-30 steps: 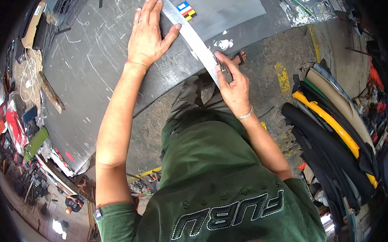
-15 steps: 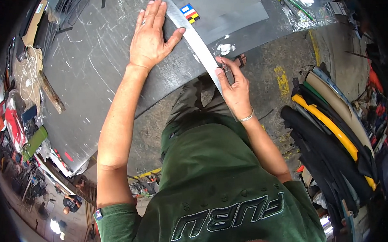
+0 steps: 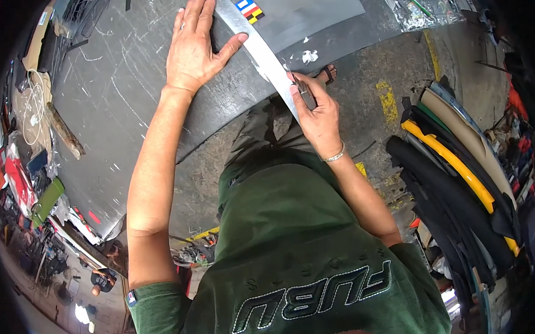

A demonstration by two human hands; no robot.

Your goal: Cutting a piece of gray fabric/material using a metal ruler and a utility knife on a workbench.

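Resting left hand (image 3: 192, 58), upper centre: splayed, thumb touching metal strip (image 3: 265, 55)
Right hand (image 3: 319, 118), centre: curled round my dark tool (image 3: 305, 94)

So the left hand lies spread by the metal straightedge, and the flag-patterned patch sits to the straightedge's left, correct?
Not quite: the head view shows the flag-patterned patch to the right of the metal straightedge. The left hand does lie spread by it.

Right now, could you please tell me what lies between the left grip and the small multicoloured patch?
The head view shows a long silvery strip running between the left grip and the multicoloured patch.
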